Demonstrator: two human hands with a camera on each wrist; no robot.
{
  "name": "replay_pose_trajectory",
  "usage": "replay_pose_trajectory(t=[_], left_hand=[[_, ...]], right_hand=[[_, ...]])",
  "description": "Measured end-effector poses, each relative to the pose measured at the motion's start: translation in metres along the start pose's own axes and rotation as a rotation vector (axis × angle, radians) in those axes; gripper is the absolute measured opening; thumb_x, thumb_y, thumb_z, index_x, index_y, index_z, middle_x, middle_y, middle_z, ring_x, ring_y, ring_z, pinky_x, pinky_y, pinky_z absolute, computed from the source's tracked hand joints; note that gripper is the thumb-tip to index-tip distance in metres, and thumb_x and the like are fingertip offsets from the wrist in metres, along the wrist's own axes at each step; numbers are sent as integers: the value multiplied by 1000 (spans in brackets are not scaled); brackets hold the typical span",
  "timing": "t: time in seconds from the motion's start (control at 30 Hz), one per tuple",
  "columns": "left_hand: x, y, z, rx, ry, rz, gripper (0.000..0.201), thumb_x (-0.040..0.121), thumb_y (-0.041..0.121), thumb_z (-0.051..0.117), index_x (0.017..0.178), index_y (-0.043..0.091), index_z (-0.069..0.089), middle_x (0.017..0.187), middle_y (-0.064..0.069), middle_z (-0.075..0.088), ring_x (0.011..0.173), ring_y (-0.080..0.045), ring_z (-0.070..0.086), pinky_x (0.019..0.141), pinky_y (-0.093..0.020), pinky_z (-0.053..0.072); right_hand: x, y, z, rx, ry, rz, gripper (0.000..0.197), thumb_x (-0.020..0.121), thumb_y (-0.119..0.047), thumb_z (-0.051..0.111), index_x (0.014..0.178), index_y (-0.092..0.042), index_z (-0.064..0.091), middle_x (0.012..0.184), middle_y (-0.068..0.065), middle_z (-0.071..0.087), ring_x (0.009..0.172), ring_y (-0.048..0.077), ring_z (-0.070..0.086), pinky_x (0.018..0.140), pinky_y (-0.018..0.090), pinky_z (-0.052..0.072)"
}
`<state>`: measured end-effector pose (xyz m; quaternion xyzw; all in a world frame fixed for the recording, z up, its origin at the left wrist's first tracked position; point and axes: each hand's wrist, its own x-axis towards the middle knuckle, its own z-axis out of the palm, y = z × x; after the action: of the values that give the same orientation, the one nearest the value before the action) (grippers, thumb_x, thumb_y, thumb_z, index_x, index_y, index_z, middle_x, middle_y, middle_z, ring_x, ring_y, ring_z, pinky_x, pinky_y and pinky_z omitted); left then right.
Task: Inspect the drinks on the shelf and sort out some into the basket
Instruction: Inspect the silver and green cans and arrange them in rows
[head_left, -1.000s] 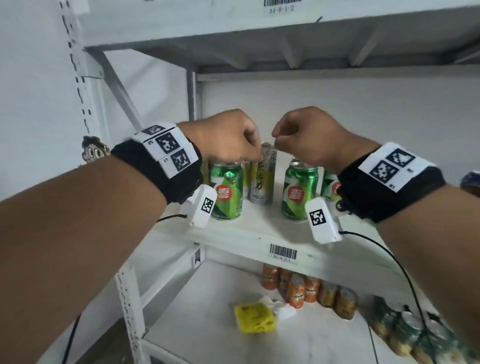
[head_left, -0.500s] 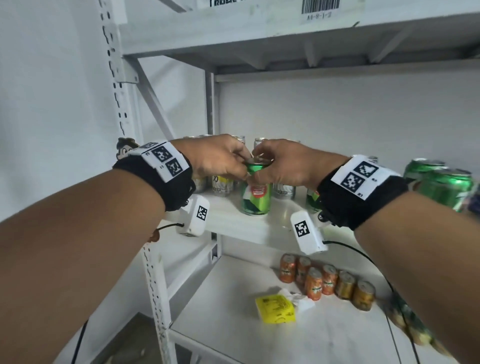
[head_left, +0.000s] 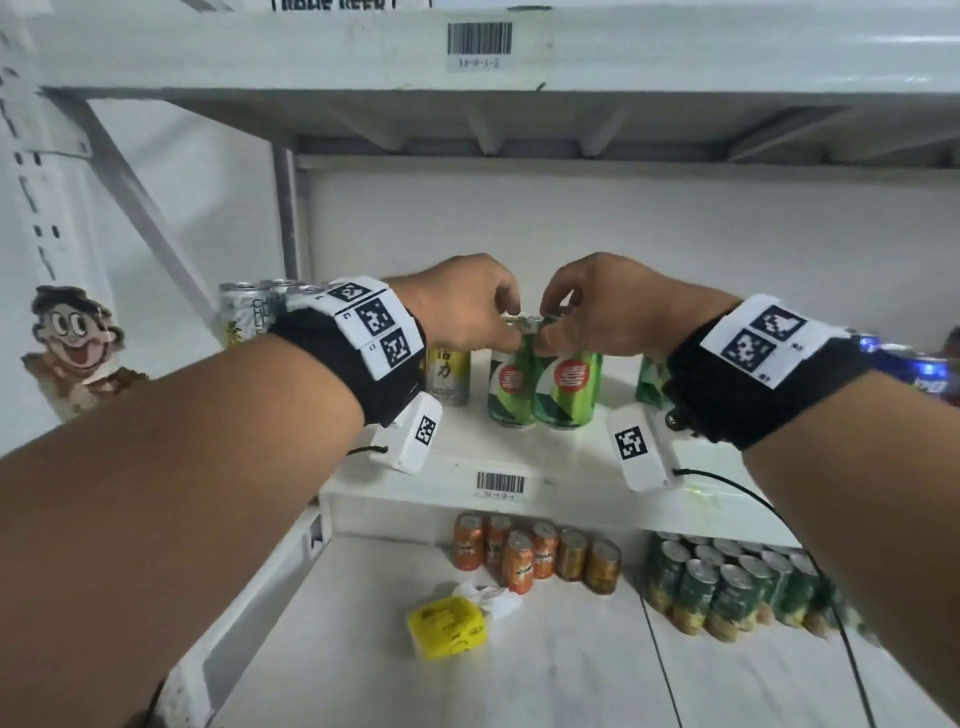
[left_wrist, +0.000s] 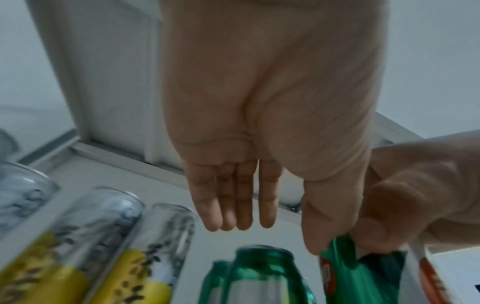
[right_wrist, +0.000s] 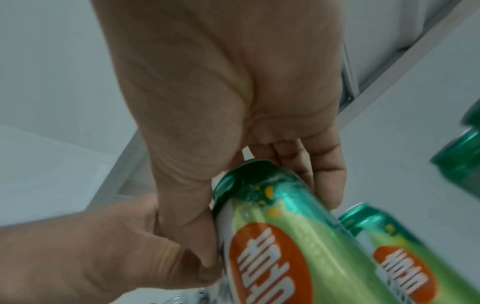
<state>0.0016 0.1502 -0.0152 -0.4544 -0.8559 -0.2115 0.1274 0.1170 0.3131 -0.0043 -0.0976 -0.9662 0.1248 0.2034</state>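
With the right hand (head_left: 613, 306) pinching the green can (head_left: 566, 387) at its rim and the left hand (head_left: 467, 306) pinching alongside, lift it straight up, clear of its neighbour (head_left: 506, 387).

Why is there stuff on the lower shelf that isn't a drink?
A yellow packet with crumpled white paper lies on the lower shelf in front of the orange cans. It looks out of place among upright drinks. What it is cannot be told.
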Motion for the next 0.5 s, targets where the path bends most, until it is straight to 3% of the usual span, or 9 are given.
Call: replay_pose_trajectory(t=[0.17, 0.27, 0.33, 0.5], left_hand=[[35, 20, 23, 96, -66, 1, 51, 84, 50, 83, 126, 26, 69, 122, 8, 64, 110, -17, 63, 91, -32, 53], [41, 19, 28, 120, -111, -39, 42, 84, 48, 83, 117, 25, 71, 117, 7, 70, 104, -17, 66, 86, -32, 56], [45, 17, 31, 118, -112, -53, 37, 85, 44, 84, 114, 24, 74, 116, 5, 72, 105, -19, 68, 91, -34, 59], [48, 18, 26, 90, -126, -78, 36, 83, 46, 87, 112, 26, 76, 110, 8, 75, 102, -16, 71, 94, -37, 61]], right_hand=[[5, 42, -4, -77, -18, 66, 32, 67, -47, 87, 92, -36, 71, 98, -11, 65, 81, 7, 63, 58, 25, 45], [14, 50, 4, -76, -25, 70, 39, 66, -49, 89, 98, -34, 72, 100, -11, 64, 83, 8, 62, 60, 24, 46], [22, 54, 12, -74, -27, 62, 46, 66, -51, 90, 104, -31, 72, 102, -9, 65, 84, 7, 60, 61, 24, 45], [28, 51, 18, -66, -40, 29, 50, 69, -52, 90, 108, -26, 73, 104, -5, 68, 92, 16, 64, 77, 30, 54]])
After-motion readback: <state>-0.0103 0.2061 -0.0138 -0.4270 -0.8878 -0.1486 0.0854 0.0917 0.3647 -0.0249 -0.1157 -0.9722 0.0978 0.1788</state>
